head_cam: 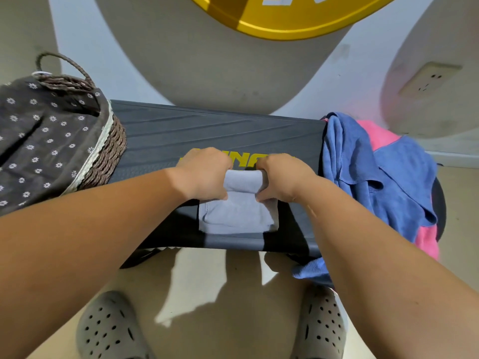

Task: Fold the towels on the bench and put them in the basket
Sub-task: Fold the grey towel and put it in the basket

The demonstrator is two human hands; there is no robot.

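Observation:
A pale grey-blue towel (237,216) lies on the middle of the dark bench (181,130), partly rolled from its far end. My left hand (204,174) grips the left end of the roll and my right hand (283,177) grips the right end, fingers curled over it. A woven brown basket (108,154) with a dark flowered lining stands on the bench's left end. At the right end, a blue towel (383,177) is heaped over a pink towel (381,137).
The bench stands against a white and grey wall with a power socket (430,79) at the right. My feet in grey perforated clogs (111,330) stand on the beige floor in front. A corner of blue towel (311,270) hangs off the bench front.

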